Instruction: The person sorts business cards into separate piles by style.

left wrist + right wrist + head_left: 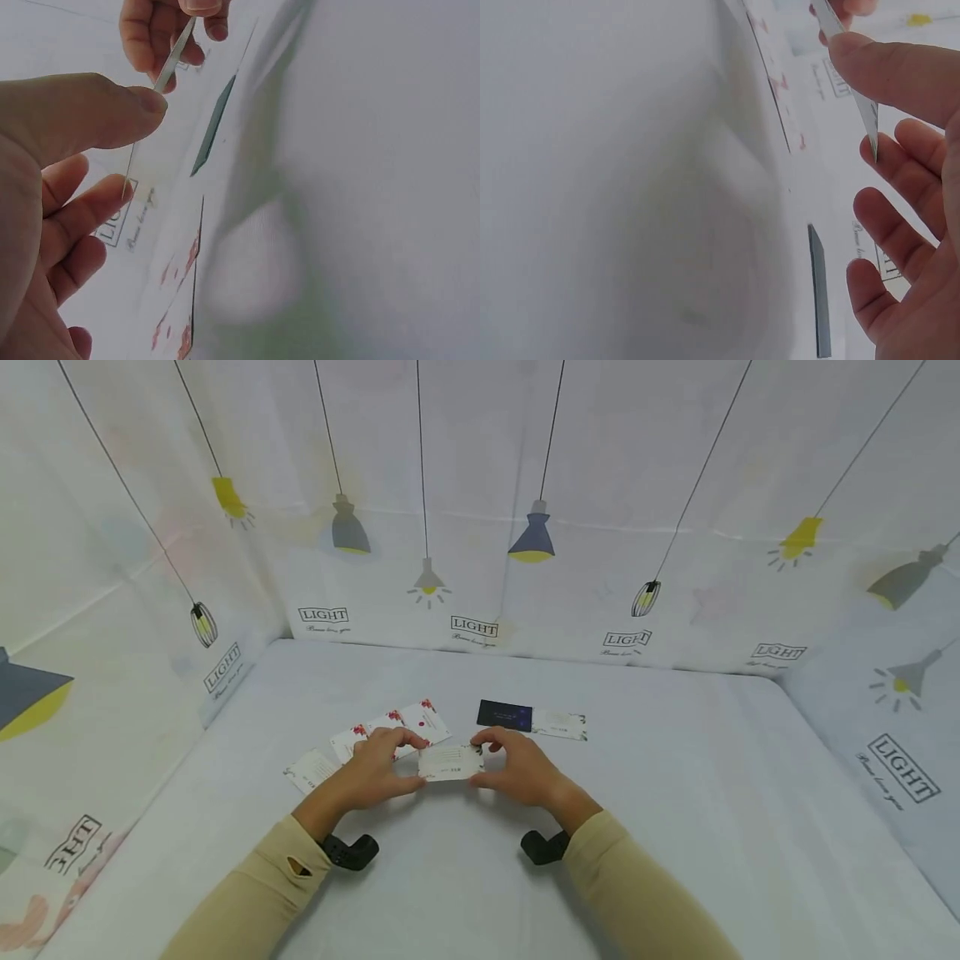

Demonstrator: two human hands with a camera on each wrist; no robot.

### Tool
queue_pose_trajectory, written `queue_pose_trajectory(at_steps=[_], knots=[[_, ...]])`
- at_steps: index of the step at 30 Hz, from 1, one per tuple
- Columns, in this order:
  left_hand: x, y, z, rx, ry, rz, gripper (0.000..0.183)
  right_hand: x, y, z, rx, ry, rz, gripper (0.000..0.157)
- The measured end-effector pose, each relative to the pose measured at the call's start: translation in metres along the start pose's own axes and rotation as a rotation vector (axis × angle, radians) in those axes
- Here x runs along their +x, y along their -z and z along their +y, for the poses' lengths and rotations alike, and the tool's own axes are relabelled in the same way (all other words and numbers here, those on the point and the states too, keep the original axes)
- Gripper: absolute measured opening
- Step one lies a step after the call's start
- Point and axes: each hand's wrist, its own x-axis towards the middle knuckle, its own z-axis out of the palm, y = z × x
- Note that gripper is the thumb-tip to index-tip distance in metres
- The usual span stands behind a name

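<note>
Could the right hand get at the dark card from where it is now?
Probably yes: the dark card lies on the table just beyond the right hand, with nothing visible between. But its thumb and fingers pinch the held white card, so it would likely need to let go first.

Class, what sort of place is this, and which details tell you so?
Probably a makeshift recording booth: lamp-printed curtains enclose three visible sides of a white-covered table, and the black wrist devices look like worn cameras.
</note>
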Motion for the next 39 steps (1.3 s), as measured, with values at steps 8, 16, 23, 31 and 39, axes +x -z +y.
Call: queue_pose_trajectory(at_steps=[8,16,23,31,39], knots=[[0.022,-0.014,0.011,-0.023,-0.042,-0.014,0.046,-0.011,0.013,0.015,-0.015,-0.019,0.071,0.054],[0.046,-0.024,0.026,0.002,-0.048,-0.035,0.044,-0.018,0.027,0.032,-0.010,-0.027,0.121,0.051],[0.070,-0.033,0.039,0.024,-0.046,-0.070,0.045,-0.023,0.043,0.048,-0.007,-0.053,0.146,0.055],[0.099,-0.047,0.058,0.023,-0.096,-0.105,0.046,-0.028,0.066,0.067,-0.042,-0.102,0.176,0.057],[0.123,-0.059,0.071,0.118,-0.149,-0.092,0.046,-0.028,0.079,0.083,-0.020,-0.161,0.192,0.058]])
